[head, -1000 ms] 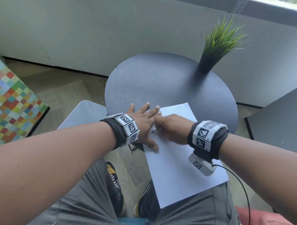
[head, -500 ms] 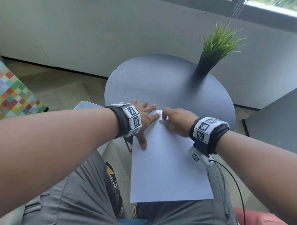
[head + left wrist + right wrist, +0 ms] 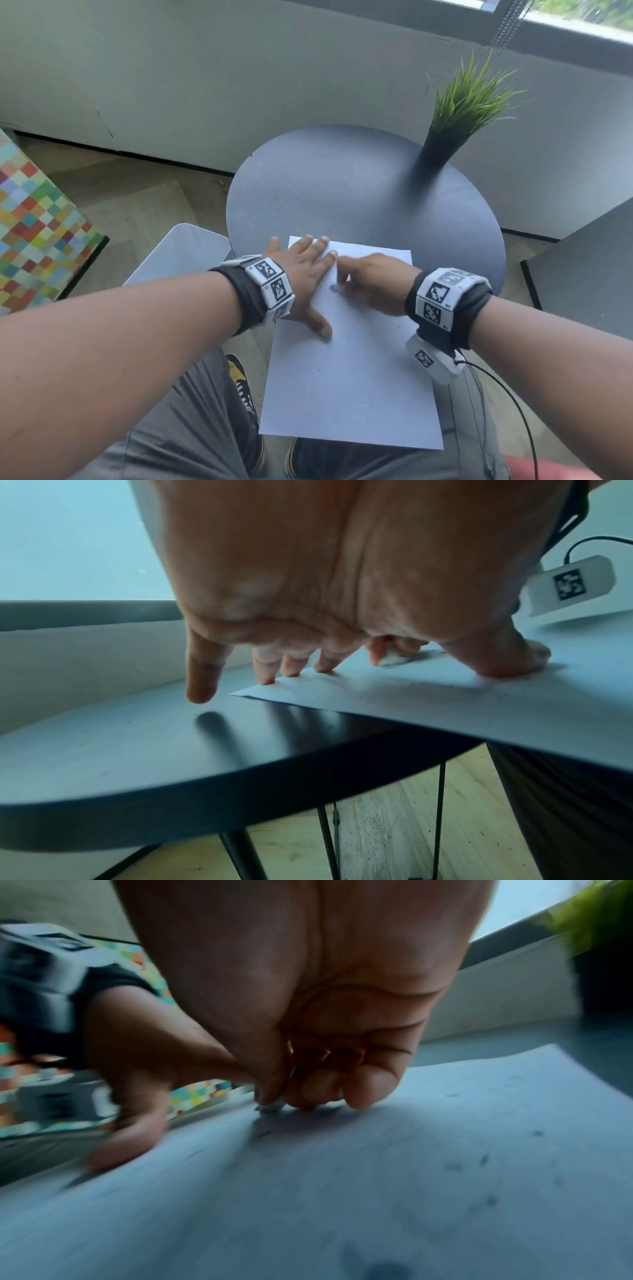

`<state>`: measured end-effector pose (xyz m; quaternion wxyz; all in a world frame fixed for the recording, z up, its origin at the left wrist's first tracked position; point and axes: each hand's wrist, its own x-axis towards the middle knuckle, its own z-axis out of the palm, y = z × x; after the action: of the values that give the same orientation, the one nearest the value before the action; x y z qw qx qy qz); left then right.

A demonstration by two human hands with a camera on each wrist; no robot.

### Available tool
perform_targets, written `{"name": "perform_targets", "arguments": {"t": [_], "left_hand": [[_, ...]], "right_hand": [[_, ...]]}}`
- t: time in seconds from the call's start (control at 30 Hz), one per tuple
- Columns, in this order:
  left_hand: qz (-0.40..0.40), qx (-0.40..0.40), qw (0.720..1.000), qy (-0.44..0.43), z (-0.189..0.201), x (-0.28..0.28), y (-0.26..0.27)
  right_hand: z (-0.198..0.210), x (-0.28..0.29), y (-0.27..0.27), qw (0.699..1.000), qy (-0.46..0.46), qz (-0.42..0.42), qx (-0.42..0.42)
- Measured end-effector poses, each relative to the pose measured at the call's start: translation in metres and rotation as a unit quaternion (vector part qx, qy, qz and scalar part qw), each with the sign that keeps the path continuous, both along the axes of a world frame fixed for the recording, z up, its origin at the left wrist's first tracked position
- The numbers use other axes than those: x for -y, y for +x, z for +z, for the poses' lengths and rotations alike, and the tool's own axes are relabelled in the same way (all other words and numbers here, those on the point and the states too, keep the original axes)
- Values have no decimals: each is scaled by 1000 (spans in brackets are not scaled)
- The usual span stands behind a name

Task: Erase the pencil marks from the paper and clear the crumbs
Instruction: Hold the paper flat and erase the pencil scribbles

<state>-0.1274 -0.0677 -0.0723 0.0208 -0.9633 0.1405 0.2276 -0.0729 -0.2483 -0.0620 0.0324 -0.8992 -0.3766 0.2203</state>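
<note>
rubbing goes on: right hand [image 3: 373,284] pinches eraser [image 3: 272,1106] near paper's [image 3: 352,383] far edge, flat left hand [image 3: 303,274] pins it; next, brush crumbs [image 3: 479,1161] off.

The far half of the round desk [image 3: 325,178] lies bare and passable, a potted grass plant [image 3: 455,116] stands at its far right edge, and the left hand [image 3: 301,274] blocks the paper's [image 3: 349,377] left edge.
</note>
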Motion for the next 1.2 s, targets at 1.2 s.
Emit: {"name": "perform_targets", "arguments": {"t": [1.2], "left_hand": [[1,-21,999,37,12,14,6]], "right_hand": [[-2,20,-1,999,9,-32,33]]}}
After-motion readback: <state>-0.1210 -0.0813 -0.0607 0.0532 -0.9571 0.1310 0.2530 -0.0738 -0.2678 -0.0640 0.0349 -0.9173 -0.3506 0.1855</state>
